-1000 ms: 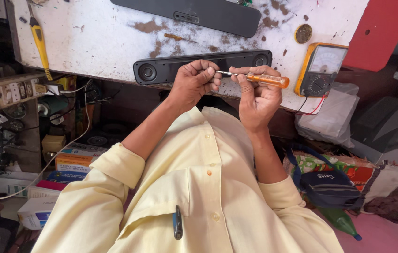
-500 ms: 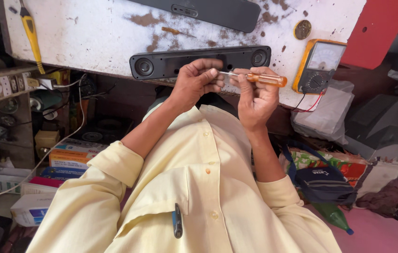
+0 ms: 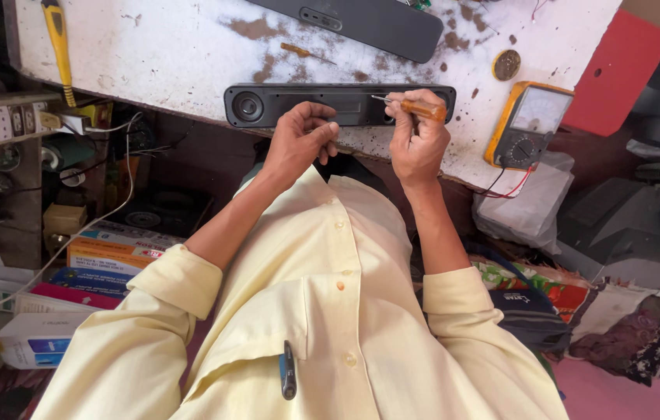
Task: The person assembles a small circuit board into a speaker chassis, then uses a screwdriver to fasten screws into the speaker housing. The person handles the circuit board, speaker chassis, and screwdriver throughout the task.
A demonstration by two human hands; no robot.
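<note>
Screwdriver (image 3: 415, 107) in right hand (image 3: 417, 144), seemingly against soundbar (image 3: 268, 105).

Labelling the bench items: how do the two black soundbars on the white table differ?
The near soundbar lies at the table's front edge, level, showing a round speaker at its end; the far soundbar lies tilted, its face plain with a small central panel. The hands are at the near one, the right gripping an orange-handled screwdriver; the far one is untouched. Both are long, black, slim.

A worn white-painted workbench (image 3: 151, 47) carries a long black soundbar (image 3: 268, 105) at its near edge, another black soundbar (image 3: 369, 19) further back, and a yellow multimeter (image 3: 528, 124) at its right corner.
</note>
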